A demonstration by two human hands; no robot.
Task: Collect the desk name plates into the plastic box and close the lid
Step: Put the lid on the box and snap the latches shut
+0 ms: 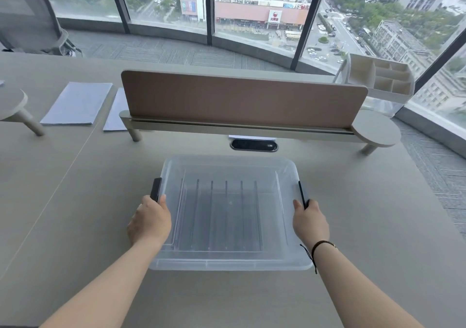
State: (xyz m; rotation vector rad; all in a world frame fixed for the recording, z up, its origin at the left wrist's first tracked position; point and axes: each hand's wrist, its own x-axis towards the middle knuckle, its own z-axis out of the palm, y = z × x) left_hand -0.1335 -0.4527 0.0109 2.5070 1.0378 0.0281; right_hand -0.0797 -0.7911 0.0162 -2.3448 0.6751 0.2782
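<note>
Beside tall windows, the counter carries the plastic box, apparently lidded; each black latch is pinched: left hand, right hand.

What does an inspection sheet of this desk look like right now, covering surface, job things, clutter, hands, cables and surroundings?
Surface: pale grey desk, with a brown divider screen across the back.
Job's things: clear plastic box with its lid on; dark upright plates show through the lid; black latches on both sides.
Clutter: paper stacks far left; white organiser far right.
Hands: left hand at the left latch, right hand at the right latch; whether either grip is shut is unclear.
Cables: nothing seen; only a black cable port.
Surroundings: mesh chair, windows over a city.
</note>
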